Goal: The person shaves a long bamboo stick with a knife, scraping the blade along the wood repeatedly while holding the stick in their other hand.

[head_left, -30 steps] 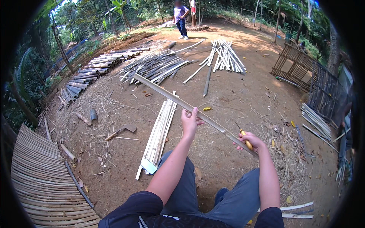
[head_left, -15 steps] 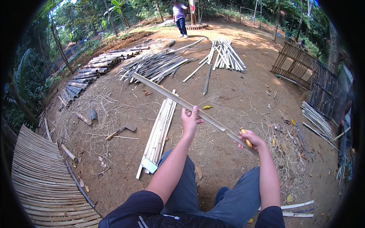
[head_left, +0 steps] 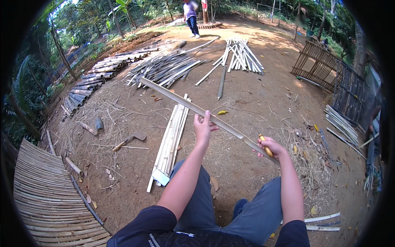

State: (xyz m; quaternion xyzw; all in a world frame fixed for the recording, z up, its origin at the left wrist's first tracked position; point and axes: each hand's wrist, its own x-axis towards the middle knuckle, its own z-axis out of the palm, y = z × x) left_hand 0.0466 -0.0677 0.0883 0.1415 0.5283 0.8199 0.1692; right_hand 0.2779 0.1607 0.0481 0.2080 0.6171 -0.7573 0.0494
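The bare left hand stood higher, thumb upward — the bare right hand sat lower, fingers curled.

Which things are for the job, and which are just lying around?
For the job, it seems:
long strip, in the left hand
yellow-handled tool, in the right hand
stacked pale strips, perhaps

Probably just lying about:
broad blade with a handle
yellow leaf
pale rectangle

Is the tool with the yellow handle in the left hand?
No, the yellow-handled tool is in the right hand; the left hand holds the bamboo strip.
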